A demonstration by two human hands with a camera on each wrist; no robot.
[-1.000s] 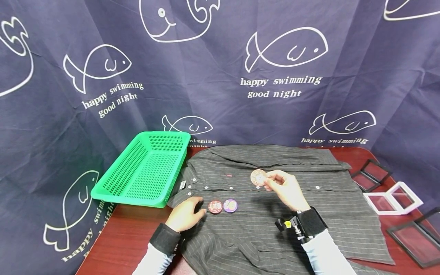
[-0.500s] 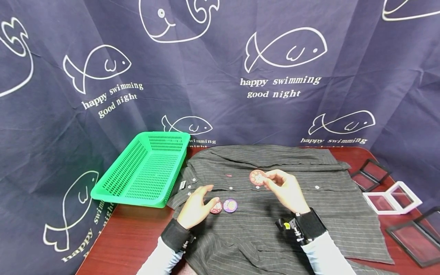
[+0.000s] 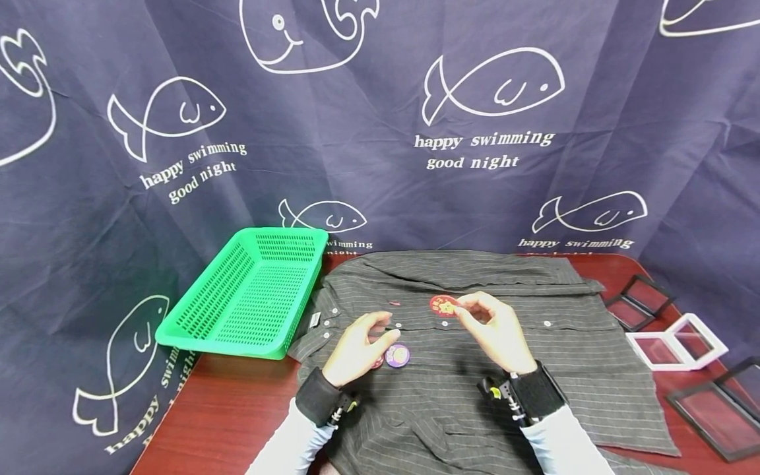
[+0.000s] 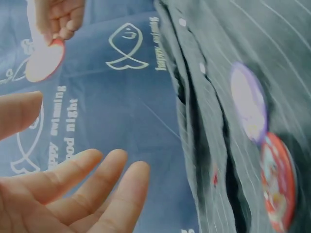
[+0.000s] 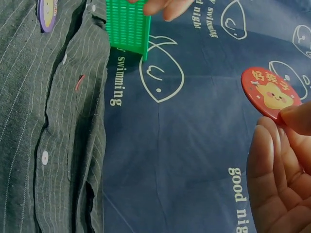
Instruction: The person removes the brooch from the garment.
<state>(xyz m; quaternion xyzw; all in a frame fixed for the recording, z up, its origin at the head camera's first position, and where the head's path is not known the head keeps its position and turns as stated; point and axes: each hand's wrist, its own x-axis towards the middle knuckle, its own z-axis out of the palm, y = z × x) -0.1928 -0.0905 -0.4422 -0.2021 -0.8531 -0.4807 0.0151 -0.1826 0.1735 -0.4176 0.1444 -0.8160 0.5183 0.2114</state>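
Observation:
Between the thumb and fingers of my right hand [image 3: 499, 333] is a round red badge [image 3: 443, 305], held up above the dark striped shirt [image 3: 475, 396]. In the right wrist view a yellow cartoon figure and lettering show on the badge [image 5: 272, 90]. My left hand [image 3: 356, 349] hovers over the shirt, fingers loosely bent, with nothing in it. Under it lies a second red badge [image 4: 278, 184], mostly hidden in the head view. A purple-rimmed badge [image 3: 398, 355] lies beside that one, just right of my left fingers.
A green plastic basket [image 3: 297, 323] stands at the left on the red-brown table [image 3: 196, 422]. At the right edge are a white hinged frame [image 3: 677, 349] and two black ones [image 3: 638, 303], [image 3: 718, 415]. Behind hangs a blue fish-print cloth [image 3: 380, 152].
My left hand has moved right and a little up, from beside the red badge to over it. The badge in my right hand has tilted, so its red face shows without glare.

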